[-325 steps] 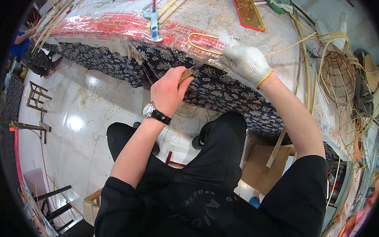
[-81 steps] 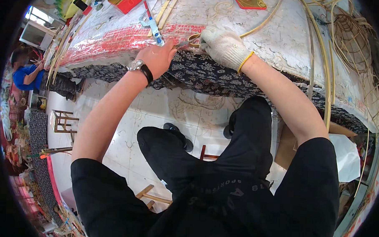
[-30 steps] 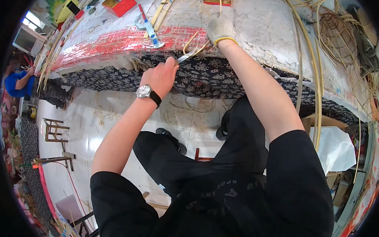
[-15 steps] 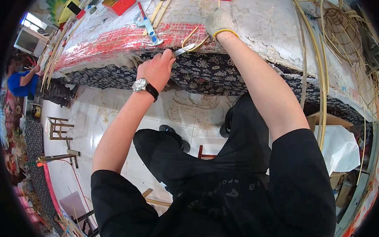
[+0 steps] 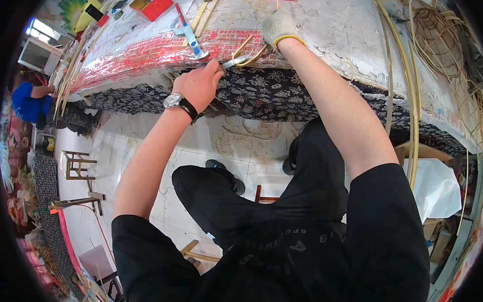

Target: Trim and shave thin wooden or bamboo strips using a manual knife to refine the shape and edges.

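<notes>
My left hand (image 5: 197, 86), wearing a wristwatch, is closed around the handle of a knife (image 5: 234, 62) at the table's front edge. The blade points right and lies against a thin, bent bamboo strip (image 5: 254, 56), which curves in a hook. My right hand (image 5: 280, 29), in a pale knitted glove with a yellow cuff, is closed on the strip where it runs beneath the fingers. Another end of the strip comes out beyond the glove. My right fingertips are hidden by the glove's back.
A light-blue tool with a red part (image 5: 189, 36) lies left of the knife. Farther back stand a red box (image 5: 151, 5) and wooden slats (image 5: 206, 14). Long strips (image 5: 413, 114) and a woven frame (image 5: 434, 35) are at right. A person in blue (image 5: 30, 102) sits far left.
My left hand has shifted slightly left and its wrist has turned, with the knife blade tilting flatter against the strip. My right hand stays nearly in place.
</notes>
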The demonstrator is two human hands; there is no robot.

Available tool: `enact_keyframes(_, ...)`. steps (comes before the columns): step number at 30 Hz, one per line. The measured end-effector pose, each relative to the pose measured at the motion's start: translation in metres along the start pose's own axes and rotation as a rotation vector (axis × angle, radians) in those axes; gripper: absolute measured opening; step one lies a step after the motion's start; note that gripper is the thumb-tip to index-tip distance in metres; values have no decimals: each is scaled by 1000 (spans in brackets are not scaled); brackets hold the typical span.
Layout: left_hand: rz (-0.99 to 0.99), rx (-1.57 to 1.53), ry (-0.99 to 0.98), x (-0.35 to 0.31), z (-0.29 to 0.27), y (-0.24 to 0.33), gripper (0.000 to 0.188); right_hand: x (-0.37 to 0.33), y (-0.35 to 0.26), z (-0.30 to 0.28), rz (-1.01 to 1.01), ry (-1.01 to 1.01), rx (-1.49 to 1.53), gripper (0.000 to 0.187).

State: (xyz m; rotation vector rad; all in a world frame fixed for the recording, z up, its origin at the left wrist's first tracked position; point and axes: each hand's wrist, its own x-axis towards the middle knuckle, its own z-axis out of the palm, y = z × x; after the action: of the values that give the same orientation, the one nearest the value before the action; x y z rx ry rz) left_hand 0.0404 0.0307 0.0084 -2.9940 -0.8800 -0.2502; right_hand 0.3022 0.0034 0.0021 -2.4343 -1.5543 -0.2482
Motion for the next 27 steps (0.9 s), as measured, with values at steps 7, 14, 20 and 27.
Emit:
enact_keyframes(7, 51, 37, -40, 8, -4, -13, 19, 11, 2, 14, -55, 42, -56, 28)
enact_keyframes(14, 85, 26, -66, 12, -4, -17, 20, 11, 7, 14, -98, 20, 27, 29)
enact_keyframes(20, 106, -35, -88, 9, -2, -21, 21, 14, -3, 13, -113, 35, -20, 25)
enact_keyframes(27, 156, -94, -75, 1, 5, -4, 21, 29, 11, 29, -89, 115, 70, 22)
